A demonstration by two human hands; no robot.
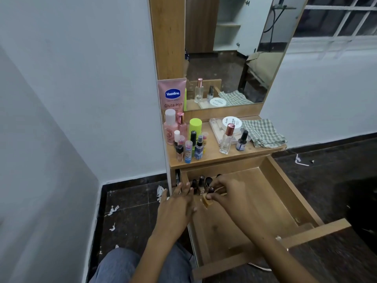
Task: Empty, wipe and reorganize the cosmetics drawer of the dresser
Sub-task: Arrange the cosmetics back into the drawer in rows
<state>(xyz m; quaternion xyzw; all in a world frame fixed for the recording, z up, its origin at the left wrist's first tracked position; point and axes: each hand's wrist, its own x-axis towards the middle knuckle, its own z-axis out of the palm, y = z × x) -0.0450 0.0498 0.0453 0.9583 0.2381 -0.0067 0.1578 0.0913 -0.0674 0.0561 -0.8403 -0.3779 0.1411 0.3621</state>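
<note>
Two hands work at the far left corner of the open drawer (255, 205), which is pulled out below the dresser top (212, 158). The left hand (177, 207) lies flat with straight fingers along the drawer's left wall, touching the row of small dark-capped bottles (201, 183) standing there; about four caps show, the rest hidden behind the fingers. The right hand (226, 193) pinches a small beige bottle (207, 202) between thumb and fingertips, just beside that row.

On the dresser top, at the left, stands a tall pink tube (173, 97) reading "Vaseline" and "Gluta-Hya", with a crowded cluster of roughly ten small bottles (188, 144) in front of it, one with a lime green cap (195, 123). To the right stand one clear perfume bottle (226, 139) with a rose cap, one dark-capped dropper bottle (242, 140), and one round white jar (232, 123) whose lid print is too blurred to read, resting on a clear flat case (216, 129). A checked cloth (263, 132) lies crumpled at the far right. Behind stands a mirror (234, 48). White scraps (112, 210) litter the dark floor (130, 201).
</note>
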